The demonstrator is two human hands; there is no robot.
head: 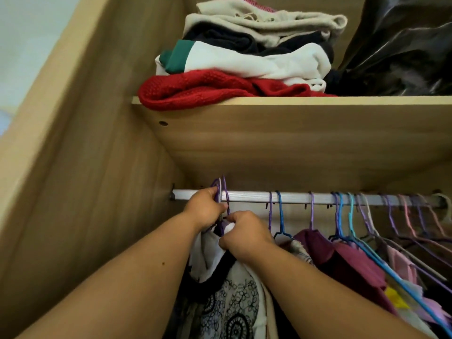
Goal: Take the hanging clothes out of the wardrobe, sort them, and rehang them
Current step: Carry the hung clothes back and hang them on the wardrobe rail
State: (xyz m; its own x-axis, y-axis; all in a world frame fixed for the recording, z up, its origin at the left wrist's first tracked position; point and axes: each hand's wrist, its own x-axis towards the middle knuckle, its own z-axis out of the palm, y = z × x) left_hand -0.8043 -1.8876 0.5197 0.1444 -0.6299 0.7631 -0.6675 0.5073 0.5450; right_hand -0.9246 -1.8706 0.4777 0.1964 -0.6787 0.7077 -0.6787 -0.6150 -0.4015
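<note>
Two purple hooks (223,189) are seen over the left end of the one rail (293,198). They are gripped by the left hand (204,209), its fingers curled round them just below the rail. White cloth (208,250) at a hanger's neck is pinched by the right hand (244,234), which is closed and held just beside the left. Beneath both hands one black-and-white patterned garment (234,304) is hung. Further right, three single hangers (280,214) are counted, purple, blue and purple, and then a tight bunch (351,216) whose number cannot be told. One maroon garment (342,260) is hung there. On the one shelf (269,104) above, a stack (244,59) of five folded pieces is laid, red lowest, with one black bag (403,45) beside it.
</note>
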